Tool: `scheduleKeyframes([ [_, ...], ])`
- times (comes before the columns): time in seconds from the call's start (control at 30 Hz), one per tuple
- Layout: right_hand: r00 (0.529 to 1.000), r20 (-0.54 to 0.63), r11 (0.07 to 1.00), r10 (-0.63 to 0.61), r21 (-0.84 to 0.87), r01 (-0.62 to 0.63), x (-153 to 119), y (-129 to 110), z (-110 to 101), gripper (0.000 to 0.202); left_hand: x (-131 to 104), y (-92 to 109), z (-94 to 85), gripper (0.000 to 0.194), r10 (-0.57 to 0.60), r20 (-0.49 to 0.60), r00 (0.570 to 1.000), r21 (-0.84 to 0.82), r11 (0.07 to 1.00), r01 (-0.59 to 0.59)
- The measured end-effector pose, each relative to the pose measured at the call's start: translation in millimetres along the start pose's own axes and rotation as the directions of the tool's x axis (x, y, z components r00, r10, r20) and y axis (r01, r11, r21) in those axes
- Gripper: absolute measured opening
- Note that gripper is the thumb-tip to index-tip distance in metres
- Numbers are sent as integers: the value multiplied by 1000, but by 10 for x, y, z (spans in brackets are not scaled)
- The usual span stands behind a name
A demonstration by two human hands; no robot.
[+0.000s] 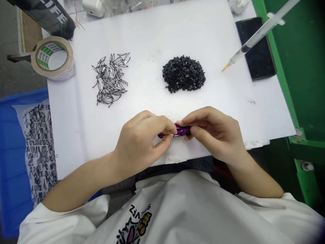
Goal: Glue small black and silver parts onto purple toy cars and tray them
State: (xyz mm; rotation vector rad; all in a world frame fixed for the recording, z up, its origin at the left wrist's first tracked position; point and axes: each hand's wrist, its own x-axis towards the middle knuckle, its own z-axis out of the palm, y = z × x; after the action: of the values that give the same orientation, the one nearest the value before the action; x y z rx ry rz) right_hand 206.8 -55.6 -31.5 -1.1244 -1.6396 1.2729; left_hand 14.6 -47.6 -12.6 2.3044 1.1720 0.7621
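A small shiny purple piece with dark edges (182, 130) is held low over the front of the white foam board (144, 91). My left hand (146, 139) pinches its left part between thumb and fingers. At its right end, my right hand (215, 134) grips it between thumb and fingertips. The fingers cover much of the piece. Beyond my hands lies a heap of small black pointed pieces (184, 74). To the left of that heap are thin black-outlined leaf-shaped pieces (111, 79), loosely piled.
A syringe with an amber tip (254, 39) reaches over the board at the upper right, near a dark phone (261, 54). At the left are a tape roll (53, 59), a black bottle (45, 17) and a blue crate (12, 135) holding a sheet of black pieces.
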Motion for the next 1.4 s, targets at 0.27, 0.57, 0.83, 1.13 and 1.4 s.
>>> scheduleKeyframes([
  [0.27,977,148,930,-152,-313,192,59,-5,18,22,-40,27,49,16,35,46,998,0,999,-35],
  [0.57,954,230,853,-192,-441,278,14,41,19,41,-71,14,93,10,-65,96,993,151,987,50],
  [0.83,969,215,810,-120,-543,221,-29,-60,74,54,-43,-3,105,18,-196,181,964,157,973,169],
  [1.13,967,123,892,-222,-376,252,-117,65,62,46,-26,-30,18,23,-167,267,949,76,985,152],
  [1.4,984,-98,955,-151,-270,119,-160,56,84,39,-48,-19,24,27,-185,281,942,97,982,164],
])
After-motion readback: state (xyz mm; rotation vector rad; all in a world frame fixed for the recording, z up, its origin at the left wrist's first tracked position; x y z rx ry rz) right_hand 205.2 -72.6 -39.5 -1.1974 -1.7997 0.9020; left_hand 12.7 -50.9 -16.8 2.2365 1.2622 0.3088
